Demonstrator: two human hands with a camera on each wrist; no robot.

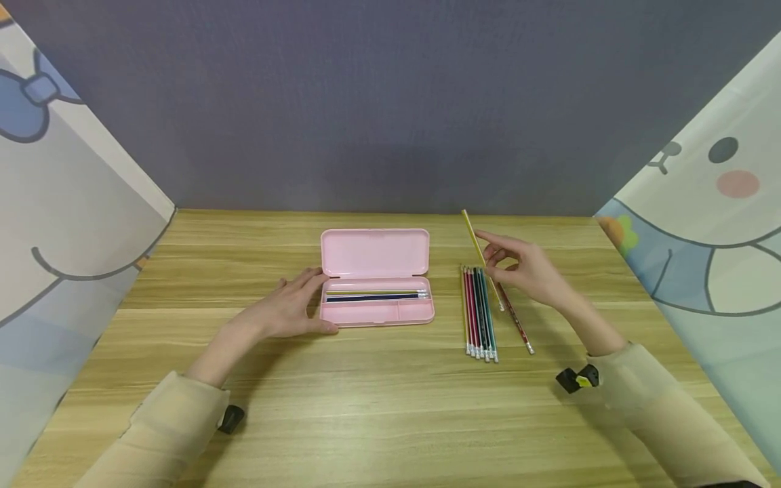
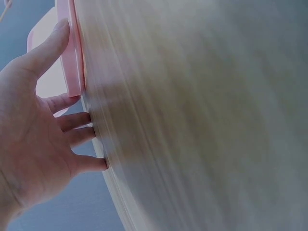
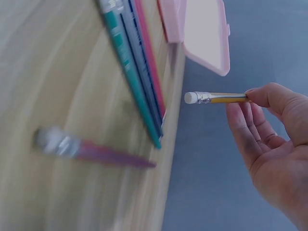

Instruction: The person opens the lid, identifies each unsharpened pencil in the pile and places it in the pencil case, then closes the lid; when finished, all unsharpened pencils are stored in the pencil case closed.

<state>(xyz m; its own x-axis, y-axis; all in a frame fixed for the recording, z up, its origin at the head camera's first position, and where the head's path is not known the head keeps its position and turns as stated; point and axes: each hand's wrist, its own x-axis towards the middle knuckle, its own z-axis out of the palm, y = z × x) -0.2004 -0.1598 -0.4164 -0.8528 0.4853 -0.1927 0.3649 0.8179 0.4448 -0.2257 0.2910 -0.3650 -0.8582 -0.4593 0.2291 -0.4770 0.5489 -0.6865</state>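
Note:
My right hand [image 1: 523, 270] pinches a yellow pencil [image 1: 472, 236] between thumb and fingers, its white eraser [image 3: 191, 98] facing the right wrist camera. The pencil slants over the far end of a row of pencils [image 1: 479, 315] on the table. A pink pencil case [image 1: 360, 314] lies with its lid [image 1: 375, 252] raised; a yellow pencil and a dark blue pencil [image 1: 373, 298] lie in its long back compartment. At the case's left end is my left hand [image 1: 283, 308], with fingers spread. Its thumb touches the front wall, while the other fingers reach along the left end.
A red patterned pencil [image 1: 517, 322] lies apart, to the right of the row. Behind the wooden table [image 1: 342, 407] stands a grey panel [image 1: 390, 108]. Cartoon-printed panels [image 1: 714, 203] flank both sides.

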